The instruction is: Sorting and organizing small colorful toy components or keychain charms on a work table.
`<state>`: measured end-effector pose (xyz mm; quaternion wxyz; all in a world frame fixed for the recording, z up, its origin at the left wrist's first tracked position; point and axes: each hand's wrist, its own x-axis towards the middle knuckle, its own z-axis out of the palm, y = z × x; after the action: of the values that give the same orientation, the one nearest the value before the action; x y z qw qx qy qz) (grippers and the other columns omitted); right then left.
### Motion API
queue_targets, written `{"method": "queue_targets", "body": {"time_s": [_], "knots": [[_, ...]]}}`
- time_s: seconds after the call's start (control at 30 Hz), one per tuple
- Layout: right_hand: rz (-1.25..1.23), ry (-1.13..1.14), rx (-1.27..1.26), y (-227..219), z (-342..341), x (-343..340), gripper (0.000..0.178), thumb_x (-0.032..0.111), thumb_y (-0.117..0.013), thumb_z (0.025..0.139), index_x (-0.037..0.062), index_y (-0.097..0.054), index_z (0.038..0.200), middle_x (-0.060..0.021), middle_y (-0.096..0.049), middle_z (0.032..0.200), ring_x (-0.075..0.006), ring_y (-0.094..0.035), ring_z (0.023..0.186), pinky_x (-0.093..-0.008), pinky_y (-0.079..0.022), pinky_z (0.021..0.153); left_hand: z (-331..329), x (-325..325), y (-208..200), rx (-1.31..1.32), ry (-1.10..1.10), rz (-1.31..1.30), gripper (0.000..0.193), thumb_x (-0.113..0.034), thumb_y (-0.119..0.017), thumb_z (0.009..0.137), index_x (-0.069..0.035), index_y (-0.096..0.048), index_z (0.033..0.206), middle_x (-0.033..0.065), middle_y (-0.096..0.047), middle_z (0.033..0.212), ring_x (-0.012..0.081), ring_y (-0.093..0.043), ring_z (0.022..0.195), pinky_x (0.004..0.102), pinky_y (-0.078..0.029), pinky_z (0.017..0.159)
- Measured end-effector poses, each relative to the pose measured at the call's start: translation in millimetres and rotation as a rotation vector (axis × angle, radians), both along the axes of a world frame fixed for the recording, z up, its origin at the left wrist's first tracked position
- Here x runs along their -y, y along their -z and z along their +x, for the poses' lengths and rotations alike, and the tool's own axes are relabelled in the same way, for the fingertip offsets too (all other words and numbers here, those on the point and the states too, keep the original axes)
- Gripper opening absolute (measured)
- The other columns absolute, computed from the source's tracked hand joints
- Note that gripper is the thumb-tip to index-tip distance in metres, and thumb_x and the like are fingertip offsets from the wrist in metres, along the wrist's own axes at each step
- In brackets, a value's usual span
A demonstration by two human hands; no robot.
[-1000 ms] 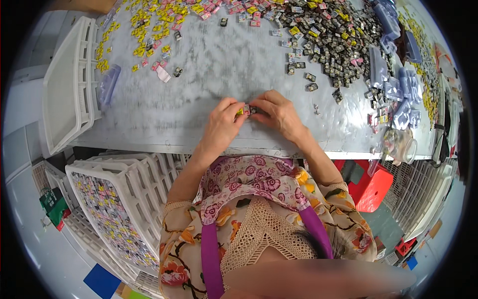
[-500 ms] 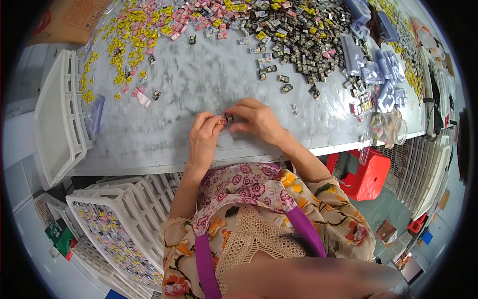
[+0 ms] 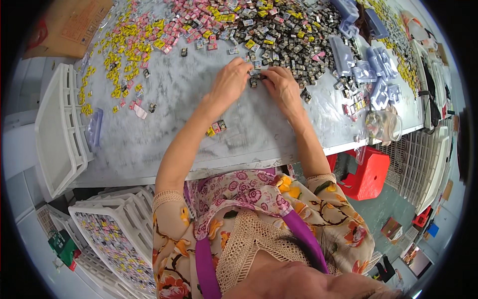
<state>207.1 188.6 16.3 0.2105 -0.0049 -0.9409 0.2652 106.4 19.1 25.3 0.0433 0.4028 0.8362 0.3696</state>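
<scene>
My left hand reaches over the grey table to the near edge of a heap of small black box-shaped pieces. Its fingers are bent and pinched together at the tips. Facing it, my right hand is also closed, thumb and forefinger pressed together. A few small dark and pale boxes lie between the two sets of fingertips; whatever each pinch holds is too small to make out. Nearer to me, beside my left forearm, rests a little cluster of yellow, pink and black pieces.
Yellow and pink pieces spread across the far left. Clear plastic trays and a transparent jar stand at the right. A white crate leans at the left edge, stacked filled crates below. A red stool is under the table.
Both hands have moved away from me to the edge of the black heap. The small cluster that was at my fingers now lies on the table, let go.
</scene>
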Motion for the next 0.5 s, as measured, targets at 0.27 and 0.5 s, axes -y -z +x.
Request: {"method": "queue_targets", "body": {"time_s": [0.27,0.5], "knots": [[-0.144,0.084,0.090,-9,7,-2,0.027,0.007,-0.073,0.079,0.0063,-0.071,0.106,-0.0097,-0.068,0.095,-0.0287,-0.064,0.087,-0.0370,-0.053,0.074,-11,-3,13,-0.041,0.031,-0.010,0.026,-0.001,-0.069,0.081,0.001,-0.070,0.107,0.0165,-0.065,0.098,0.0363,-0.064,0.088,0.0416,-0.053,0.080],[0.004,-0.008,-0.013,-5,-21,59,0.026,0.012,-0.073,0.079,0.0082,-0.068,0.104,-0.0079,-0.065,0.089,-0.0277,-0.064,0.087,-0.0387,-0.053,0.073,-15,66,9,0.052,-0.106,0.059,0.030,0.000,-0.072,0.079,-0.003,-0.071,0.109,0.0116,-0.068,0.105,0.0238,-0.067,0.073,0.0332,-0.054,0.066]]}}
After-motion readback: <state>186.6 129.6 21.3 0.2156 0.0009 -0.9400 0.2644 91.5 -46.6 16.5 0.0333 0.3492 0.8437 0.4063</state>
